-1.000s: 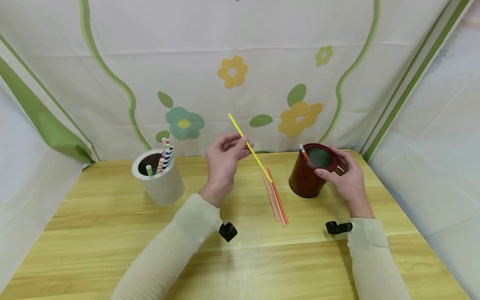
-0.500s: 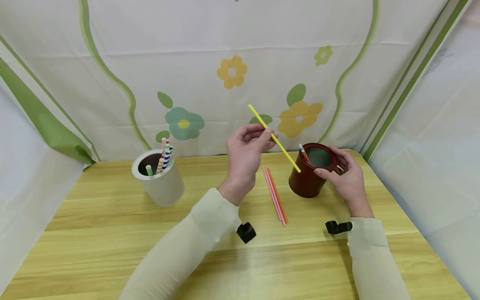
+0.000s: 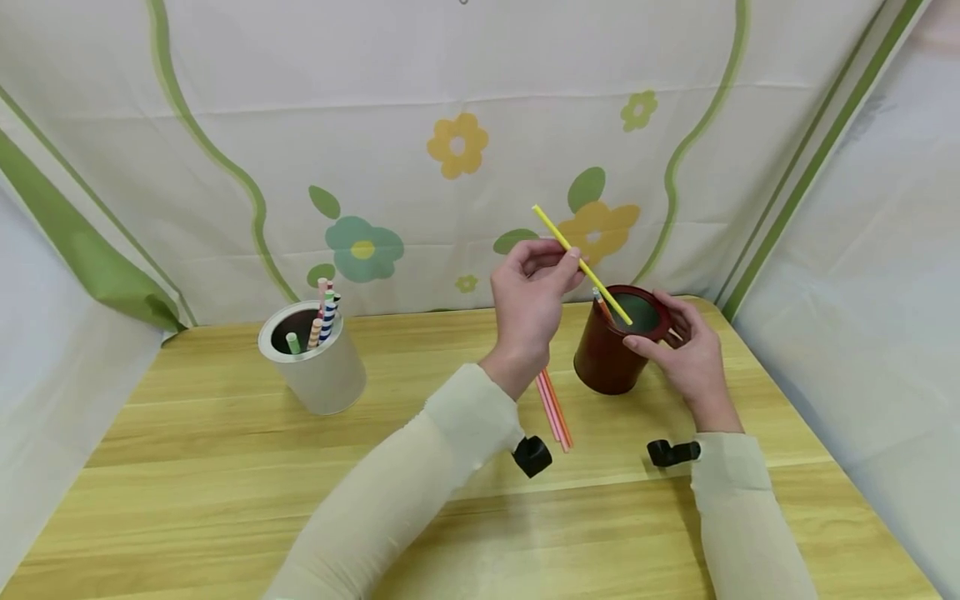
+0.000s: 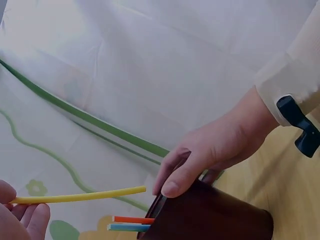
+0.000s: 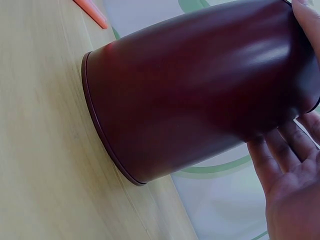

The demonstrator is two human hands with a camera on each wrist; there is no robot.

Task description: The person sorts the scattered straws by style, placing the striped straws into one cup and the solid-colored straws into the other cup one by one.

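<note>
My left hand [image 3: 531,296] pinches a plain yellow straw [image 3: 558,233] between thumb and fingers. The straw slants down to the right, and its lower end is over the mouth of a dark red cylindrical holder [image 3: 609,358]. With thumb at the near rim and fingers on the far side, my right hand [image 3: 693,362] grips that holder, which stands upright on the table. An orange straw [image 4: 132,219] and a blue straw [image 4: 127,227] stick out of the holder in the left wrist view. Pink and orange straws [image 3: 555,412] lie on the table, partly hidden by my left hand.
A white cylindrical holder [image 3: 330,379] with several striped and plain straws [image 3: 324,321] stands at the left of the wooden table [image 3: 225,500]. Behind the table hangs a flowered curtain [image 3: 420,67], and pale fabric also closes off both sides.
My left hand has moved right with the yellow straw, from above the loose straws to the dark red holder's mouth. My right hand has kept its hold on the holder.
</note>
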